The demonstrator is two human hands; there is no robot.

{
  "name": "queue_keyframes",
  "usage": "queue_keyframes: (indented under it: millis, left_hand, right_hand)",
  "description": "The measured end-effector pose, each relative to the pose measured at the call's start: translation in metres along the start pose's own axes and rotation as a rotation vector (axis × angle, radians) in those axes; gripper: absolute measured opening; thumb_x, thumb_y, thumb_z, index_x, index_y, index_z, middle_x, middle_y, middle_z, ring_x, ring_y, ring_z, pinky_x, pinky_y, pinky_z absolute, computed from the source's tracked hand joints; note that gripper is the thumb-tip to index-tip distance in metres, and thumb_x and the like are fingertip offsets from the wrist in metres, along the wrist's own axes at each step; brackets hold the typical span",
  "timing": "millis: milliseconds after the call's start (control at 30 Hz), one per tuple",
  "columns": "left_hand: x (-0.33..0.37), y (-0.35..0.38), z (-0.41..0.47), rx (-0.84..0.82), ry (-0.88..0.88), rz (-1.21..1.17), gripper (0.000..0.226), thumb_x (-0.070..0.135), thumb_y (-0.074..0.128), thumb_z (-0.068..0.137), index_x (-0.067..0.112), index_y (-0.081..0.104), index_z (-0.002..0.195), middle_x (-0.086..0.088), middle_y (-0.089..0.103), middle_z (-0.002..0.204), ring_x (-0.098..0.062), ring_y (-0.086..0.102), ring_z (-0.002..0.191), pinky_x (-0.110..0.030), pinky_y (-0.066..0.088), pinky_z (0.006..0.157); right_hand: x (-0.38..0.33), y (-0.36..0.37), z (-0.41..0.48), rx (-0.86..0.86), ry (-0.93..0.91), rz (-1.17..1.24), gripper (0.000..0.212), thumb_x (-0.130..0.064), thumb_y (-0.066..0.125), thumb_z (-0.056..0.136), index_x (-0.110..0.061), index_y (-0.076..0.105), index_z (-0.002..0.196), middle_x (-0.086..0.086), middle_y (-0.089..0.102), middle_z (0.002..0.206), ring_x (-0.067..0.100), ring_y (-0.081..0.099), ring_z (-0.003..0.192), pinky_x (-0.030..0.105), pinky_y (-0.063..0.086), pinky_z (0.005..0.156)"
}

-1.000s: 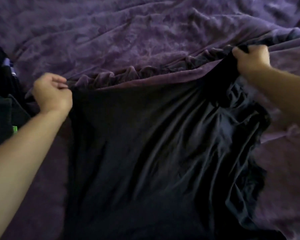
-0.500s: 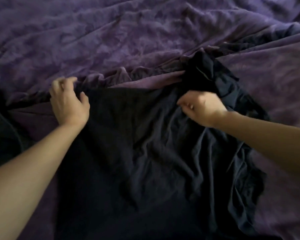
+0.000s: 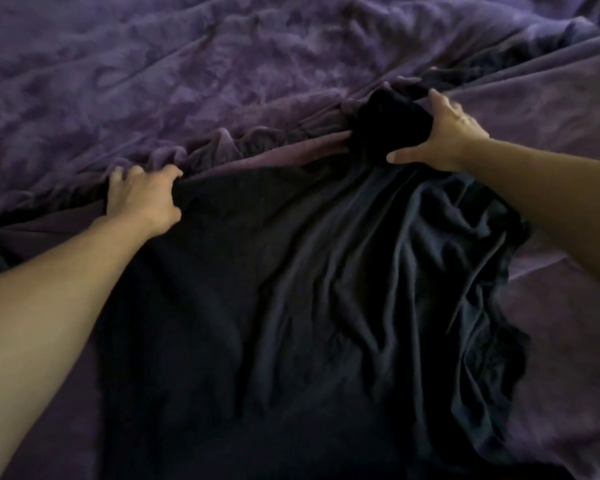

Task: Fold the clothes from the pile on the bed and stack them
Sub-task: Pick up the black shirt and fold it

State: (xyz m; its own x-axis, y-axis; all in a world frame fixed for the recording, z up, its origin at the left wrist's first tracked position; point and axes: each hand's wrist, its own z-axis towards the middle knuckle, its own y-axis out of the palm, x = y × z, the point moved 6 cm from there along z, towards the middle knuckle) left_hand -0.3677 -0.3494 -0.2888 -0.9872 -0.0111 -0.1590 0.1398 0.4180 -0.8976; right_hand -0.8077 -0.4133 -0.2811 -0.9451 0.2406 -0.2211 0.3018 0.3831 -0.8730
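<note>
A dark garment lies spread on the purple bed, its near part running out of the bottom of the view. Its left half is fairly flat; its right half is rumpled, with long creases and a ruffled right edge.

The left hand sits at the far left corner with its fingers bent into the folds. Whether it pinches the cloth or only presses it down cannot be told, as the fingertips are hidden. The right hand grasps a black bunch of the garment at the far right corner, thumb below it and fingers over the top.

The step in hand looks like laying the garment flat before any fold is made. The next move probably calls for opening out the bunch and drawing it away from the left hand, so the far edge runs straight. Then the creases on the right need smoothing. No stack is in view.
</note>
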Motion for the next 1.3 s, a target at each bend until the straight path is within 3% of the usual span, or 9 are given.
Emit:
queue_keyframes:
  millis: [133, 300, 600, 700, 900, 967, 1033, 1133, 1300]
  left_hand:
    - [-0.005, -0.018, -0.027, 0.187, 0.002, -0.068, 0.025, 0.018, 0.071, 0.079, 0.015, 0.066, 0.103, -0.022, 0.064, 0.093, -0.042, 0.055, 0.097, -0.044, 0.04, 0.091]
    - [-0.013, -0.034, -0.105, 0.306, 0.067, -0.051, 0.028, 0.0, 0.077, 0.063, 0.005, 0.064, 0.087, -0.023, 0.066, 0.078, -0.04, 0.06, 0.079, -0.044, 0.041, 0.08]
    - [-0.024, 0.037, -0.278, 0.188, 0.099, -0.168, 0.035, -0.008, 0.075, 0.059, 0.009, 0.057, 0.083, -0.007, 0.06, 0.079, -0.033, 0.059, 0.065, -0.031, 0.034, 0.048]
    - [-0.023, 0.077, -0.327, 0.127, 0.125, -0.155, 0.034, -0.01, 0.073, 0.06, 0.008, 0.058, 0.085, -0.006, 0.06, 0.078, -0.03, 0.059, 0.065, -0.032, 0.038, 0.046]
    - [-0.011, 0.157, -0.391, -0.252, 0.098, 0.118, 0.026, 0.013, 0.05, 0.086, 0.025, 0.053, 0.109, 0.005, 0.057, 0.109, -0.017, 0.054, 0.104, -0.03, 0.045, 0.078]
    - [-0.003, 0.163, -0.399, -0.29, 0.092, 0.149, 0.023, 0.015, 0.049, 0.086, 0.027, 0.055, 0.105, 0.006, 0.056, 0.11, -0.016, 0.052, 0.107, -0.03, 0.045, 0.085]
    - [0.011, 0.158, -0.399, -0.236, 0.093, 0.127, 0.02, 0.02, 0.051, 0.087, 0.026, 0.056, 0.105, 0.005, 0.054, 0.11, -0.018, 0.051, 0.107, -0.032, 0.044, 0.086]
    - [0.055, 0.141, -0.392, -0.119, 0.2, -0.03, 0.024, 0.024, 0.055, 0.087, 0.022, 0.057, 0.111, 0.0, 0.051, 0.111, -0.022, 0.05, 0.106, -0.035, 0.045, 0.085]
    - [0.142, 0.134, -0.39, -0.225, 0.379, -0.225, 0.048, 0.026, 0.055, 0.091, 0.027, 0.042, 0.138, 0.0, 0.043, 0.13, -0.022, 0.045, 0.117, -0.036, 0.043, 0.093]
  right_hand:
    - [0.006, 0.015, -0.018, 0.076, 0.107, 0.006, 0.078, -0.044, 0.081, 0.068, -0.011, 0.048, 0.13, 0.019, 0.057, 0.126, 0.037, 0.055, 0.114, 0.043, 0.048, 0.09]
    - [0.006, -0.019, -0.109, 0.445, -0.226, 0.095, 0.038, -0.031, 0.075, 0.076, -0.007, 0.057, 0.1, 0.021, 0.063, 0.099, 0.042, 0.057, 0.096, 0.048, 0.043, 0.08]
    - [0.092, 0.029, -0.314, 0.455, -0.405, -0.097, 0.038, -0.037, 0.052, 0.065, -0.007, 0.051, 0.088, 0.013, 0.053, 0.086, 0.036, 0.047, 0.086, 0.045, 0.043, 0.067]
    - [0.117, 0.072, -0.377, 0.369, -0.389, -0.179, 0.041, -0.031, 0.071, 0.062, -0.006, 0.052, 0.09, 0.013, 0.053, 0.087, 0.037, 0.05, 0.084, 0.044, 0.044, 0.063]
    - [0.159, 0.133, -0.458, 0.167, -0.343, -0.234, 0.028, 0.0, 0.079, 0.057, -0.01, 0.066, 0.08, 0.009, 0.065, 0.093, 0.037, 0.06, 0.077, 0.044, 0.05, 0.059]
    - [0.169, 0.124, -0.47, 0.237, -0.335, -0.234, 0.008, -0.015, 0.057, 0.072, -0.012, 0.064, 0.068, 0.006, 0.063, 0.078, 0.036, 0.059, 0.072, 0.043, 0.049, 0.055]
    - [0.175, 0.112, -0.472, 0.303, -0.276, -0.207, 0.028, -0.026, 0.041, 0.076, -0.011, 0.065, 0.07, 0.006, 0.06, 0.071, 0.036, 0.058, 0.072, 0.043, 0.049, 0.054]
    - [0.164, 0.1, -0.457, 0.361, -0.161, -0.139, 0.037, -0.037, 0.05, 0.081, -0.014, 0.068, 0.103, 0.006, 0.065, 0.096, 0.036, 0.057, 0.094, 0.044, 0.049, 0.07]
    - [0.128, 0.142, -0.442, -0.096, -0.278, -0.13, 0.05, -0.065, 0.052, 0.085, -0.031, 0.065, 0.118, -0.008, 0.062, 0.119, 0.019, 0.051, 0.118, 0.037, 0.039, 0.092]
